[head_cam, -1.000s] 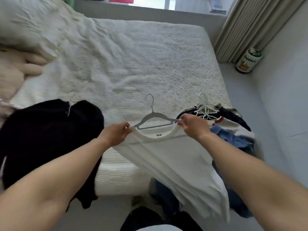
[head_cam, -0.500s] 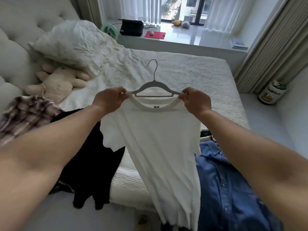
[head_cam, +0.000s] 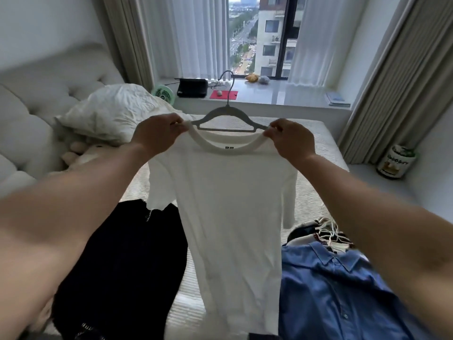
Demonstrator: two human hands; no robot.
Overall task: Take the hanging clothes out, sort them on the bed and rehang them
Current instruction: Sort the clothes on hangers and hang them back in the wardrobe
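A white T-shirt [head_cam: 230,204] hangs full length in front of me over the bed [head_cam: 316,192]. A grey hanger [head_cam: 226,119] sits in its neck opening, hook pointing up. My left hand [head_cam: 157,136] pinches the left side of the collar together with the hanger's end. At the other end, my right hand [head_cam: 290,138] pinches the collar and the hanger tip. On the bed below lie a black garment [head_cam: 127,261] at the left and a blue shirt [head_cam: 328,293] at the right.
Several pale hangers [head_cam: 328,233] lie on a clothes pile behind the blue shirt. A white pillow [head_cam: 110,111] and a plush toy [head_cam: 76,153] sit by the padded headboard [head_cam: 36,99]. A window sill [head_cam: 282,96] carries small items; a tin [head_cam: 394,163] stands on the floor at the right.
Both hands have lifted the T-shirt on its hanger from low over the bed to chest height, and my head has tilted up toward the window.
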